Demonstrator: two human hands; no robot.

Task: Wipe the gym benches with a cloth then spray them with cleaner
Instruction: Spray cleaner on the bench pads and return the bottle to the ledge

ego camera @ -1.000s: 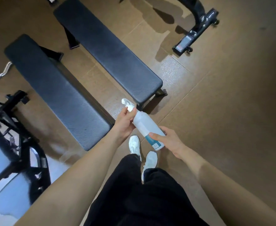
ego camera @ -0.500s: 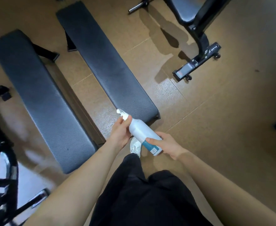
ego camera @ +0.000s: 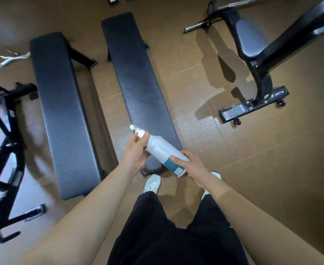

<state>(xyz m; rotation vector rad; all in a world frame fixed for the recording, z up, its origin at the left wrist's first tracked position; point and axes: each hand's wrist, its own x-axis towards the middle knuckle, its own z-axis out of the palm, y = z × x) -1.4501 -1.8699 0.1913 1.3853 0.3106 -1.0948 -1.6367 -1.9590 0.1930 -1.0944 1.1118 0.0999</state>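
We hold the spray bottle [ego camera: 161,150] by the near end of the right bench [ego camera: 138,77]. The fingers [ego camera: 143,137] of our left hand [ego camera: 136,153] grip its neck. Our right hand [ego camera: 193,169] grips its base.

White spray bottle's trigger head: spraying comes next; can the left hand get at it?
Probably yes: the left hand grips the white spray bottle by its neck, just below the uncovered trigger head.

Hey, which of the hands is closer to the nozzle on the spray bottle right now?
Left. The left hand grips the spray bottle at its neck, just below the nozzle; the right hand holds the labelled base, the far end from it.
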